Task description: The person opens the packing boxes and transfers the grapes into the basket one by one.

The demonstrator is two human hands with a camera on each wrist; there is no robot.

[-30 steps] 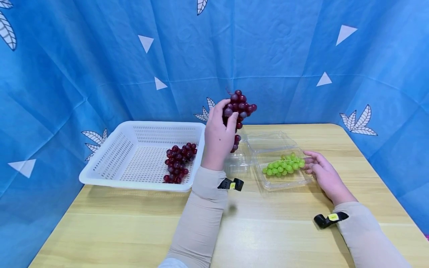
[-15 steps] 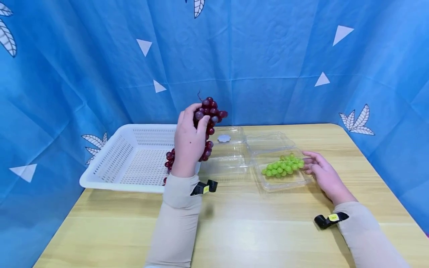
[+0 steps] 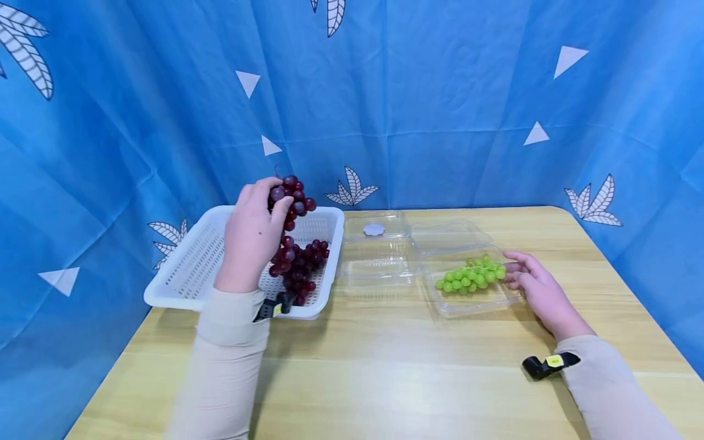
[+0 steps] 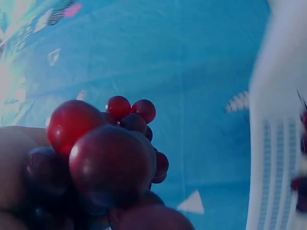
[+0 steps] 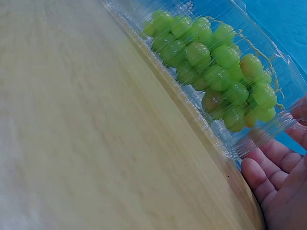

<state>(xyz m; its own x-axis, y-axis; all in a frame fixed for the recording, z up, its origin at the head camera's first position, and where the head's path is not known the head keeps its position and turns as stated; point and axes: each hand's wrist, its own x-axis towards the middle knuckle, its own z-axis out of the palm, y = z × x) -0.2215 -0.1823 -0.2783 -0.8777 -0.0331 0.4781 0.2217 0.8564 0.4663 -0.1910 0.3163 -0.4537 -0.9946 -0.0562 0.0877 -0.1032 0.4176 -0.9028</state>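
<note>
My left hand [image 3: 250,235] grips a bunch of dark red grapes [image 3: 297,198] over the white slotted basket [image 3: 176,300]. Large in the left wrist view, the same bunch [image 4: 110,163] hides most of the fingers. Another red bunch [image 3: 304,278] lies at the basket's right end, partly behind the hanging grapes. To the right, green grapes [image 3: 472,275] lie inside a clear plastic box [image 3: 467,309] whose lid is folded back. My right hand [image 3: 541,299] rests at the box's right end, its fingers [image 5: 276,177] loosely bent against the clear wall in the right wrist view.
A second clear plastic box [image 3: 379,269], lid back with a pale label [image 3: 374,229], stands between the basket and the green grapes' box. The wooden table [image 3: 407,373] ends at a blue patterned curtain [image 3: 440,91] behind and at both sides.
My left hand has carried the red grapes leftward, from above the second clear box to above the basket. My right hand has stayed at the green grapes' box.
</note>
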